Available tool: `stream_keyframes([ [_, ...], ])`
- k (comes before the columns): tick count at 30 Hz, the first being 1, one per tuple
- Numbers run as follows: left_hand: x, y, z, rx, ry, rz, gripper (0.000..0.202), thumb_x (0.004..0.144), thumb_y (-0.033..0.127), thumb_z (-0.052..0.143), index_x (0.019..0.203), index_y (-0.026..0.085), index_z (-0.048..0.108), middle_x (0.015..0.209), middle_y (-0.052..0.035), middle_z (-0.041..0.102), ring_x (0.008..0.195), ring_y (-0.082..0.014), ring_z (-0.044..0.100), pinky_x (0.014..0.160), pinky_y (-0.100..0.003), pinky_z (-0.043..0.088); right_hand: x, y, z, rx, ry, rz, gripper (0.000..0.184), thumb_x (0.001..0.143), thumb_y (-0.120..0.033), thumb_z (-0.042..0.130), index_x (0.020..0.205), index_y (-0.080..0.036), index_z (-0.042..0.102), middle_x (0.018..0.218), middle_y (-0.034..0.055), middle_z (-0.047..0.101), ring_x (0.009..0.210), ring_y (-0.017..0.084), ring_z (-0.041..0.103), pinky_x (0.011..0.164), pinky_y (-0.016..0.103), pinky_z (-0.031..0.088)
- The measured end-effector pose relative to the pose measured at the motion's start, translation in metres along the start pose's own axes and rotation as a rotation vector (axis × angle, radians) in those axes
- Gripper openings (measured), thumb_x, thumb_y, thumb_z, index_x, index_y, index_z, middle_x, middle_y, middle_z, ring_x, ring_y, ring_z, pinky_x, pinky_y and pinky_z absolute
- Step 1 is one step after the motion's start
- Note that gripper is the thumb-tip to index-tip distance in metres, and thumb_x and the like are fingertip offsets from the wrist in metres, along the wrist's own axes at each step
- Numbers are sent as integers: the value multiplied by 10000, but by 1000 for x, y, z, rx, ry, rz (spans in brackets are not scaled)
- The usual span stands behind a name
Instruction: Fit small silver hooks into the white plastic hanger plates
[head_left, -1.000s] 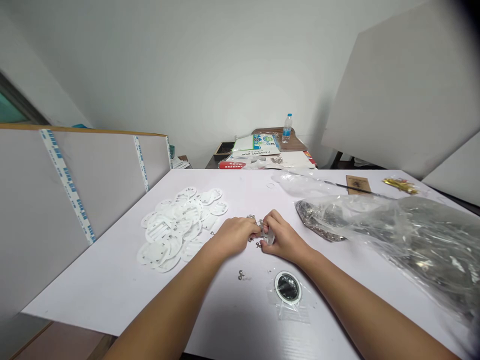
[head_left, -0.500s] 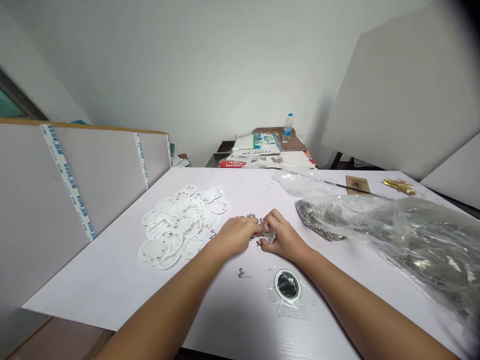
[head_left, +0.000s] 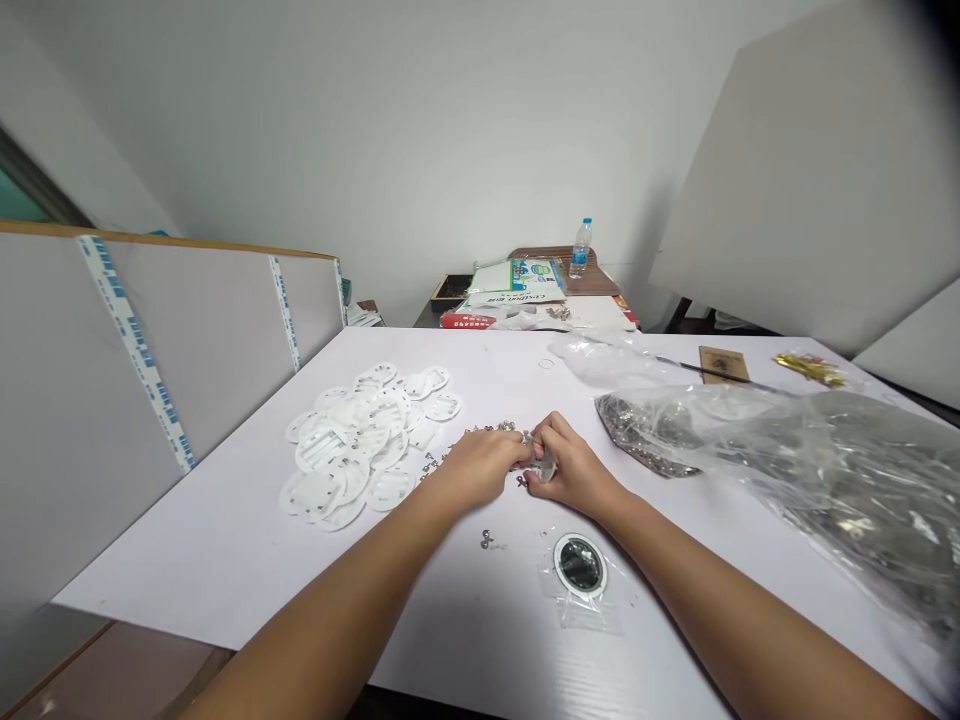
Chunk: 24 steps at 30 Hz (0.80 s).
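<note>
My left hand [head_left: 480,465] and my right hand [head_left: 566,465] meet at the middle of the white table [head_left: 225,560], fingers pinched together around a small clear plastic piece [head_left: 541,467] and a tiny metal part. Small silver metal parts [head_left: 487,432] lie scattered just behind and beside my hands. One loose metal part [head_left: 488,541] sits nearer to me. A round mirror-like disc in a clear bag [head_left: 578,567] lies in front of my right wrist. A pile of white round plastic discs [head_left: 360,445] is left of my left hand.
A large clear plastic bag of metal parts [head_left: 787,450] covers the table's right side. Grey boards [head_left: 187,340] stand along the left edge. A small brown card [head_left: 724,363], gold pieces [head_left: 810,368], and a far side table with a water bottle [head_left: 579,250] and papers lie beyond.
Both hands stay pinched together at the same spot with only slight finger motion. The view has shifted a little, so everything sits slightly higher in the picture.
</note>
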<state>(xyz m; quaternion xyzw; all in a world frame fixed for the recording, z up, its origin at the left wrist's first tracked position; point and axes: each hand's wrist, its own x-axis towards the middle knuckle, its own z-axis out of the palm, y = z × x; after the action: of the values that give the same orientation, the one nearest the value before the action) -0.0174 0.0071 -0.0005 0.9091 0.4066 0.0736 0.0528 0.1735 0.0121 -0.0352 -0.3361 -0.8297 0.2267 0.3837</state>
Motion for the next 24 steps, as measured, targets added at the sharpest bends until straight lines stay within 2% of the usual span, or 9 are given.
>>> stream_keyframes([
  [5,-6,-2,-9,-66,9,-13,220,837,84,459,812,223,628,812,3,599,699,-147,533,600,-283,308,-1,0,-1,-42,18,-12,308,663,-120,651,806,-234,404,902,13,445,778,182,505,678,302,447],
  [7,-8,-3,-14,-147,66,-39,222,887,133,451,896,237,648,876,0,616,769,-153,560,657,-272,356,-1,0,-3,-48,67,-21,293,682,-156,671,802,-233,414,910,22,468,805,194,518,701,314,449],
  [9,-9,-3,-16,-259,158,-60,230,919,182,461,1035,255,646,961,-7,619,846,-154,571,735,-266,395,0,0,-6,-41,172,-5,293,704,-223,708,804,-230,433,908,31,495,863,217,536,750,336,448],
  [12,-6,1,-14,-447,271,-69,264,925,245,511,1163,260,624,1018,-25,593,862,-142,561,777,-258,422,1,0,-10,71,343,122,363,706,-369,772,840,-226,466,908,38,549,918,243,558,790,358,440],
  [14,-2,5,-10,-554,314,-73,258,906,285,559,1147,249,642,986,-33,575,818,-137,541,739,-252,426,2,-2,-10,237,392,242,396,716,-463,768,876,-222,498,939,48,587,925,244,572,774,351,448],
  [17,2,12,-5,-658,379,-88,204,864,296,621,1048,221,672,929,-29,553,748,-126,498,695,-250,410,2,-9,-4,520,355,376,394,783,-572,675,857,-213,531,914,48,617,790,204,596,682,319,464],
  [19,2,14,-4,-712,418,-80,142,845,264,636,965,197,670,917,-28,552,737,-121,489,695,-252,403,1,-12,2,679,304,410,413,815,-616,616,826,-214,519,862,36,630,655,166,584,619,303,463],
  [21,2,14,-4,-771,430,-75,92,836,253,642,881,173,648,889,-29,563,722,-118,492,683,-252,397,0,-14,7,787,256,402,429,851,-648,542,836,-222,501,770,20,639,568,155,569,573,296,456],
  [24,1,12,-3,-922,378,-120,182,852,333,635,858,155,594,766,-17,569,628,-102,482,611,-241,378,-2,-15,9,819,195,357,434,908,-651,433,861,-223,488,601,-9,612,477,151,541,501,271,414],
])
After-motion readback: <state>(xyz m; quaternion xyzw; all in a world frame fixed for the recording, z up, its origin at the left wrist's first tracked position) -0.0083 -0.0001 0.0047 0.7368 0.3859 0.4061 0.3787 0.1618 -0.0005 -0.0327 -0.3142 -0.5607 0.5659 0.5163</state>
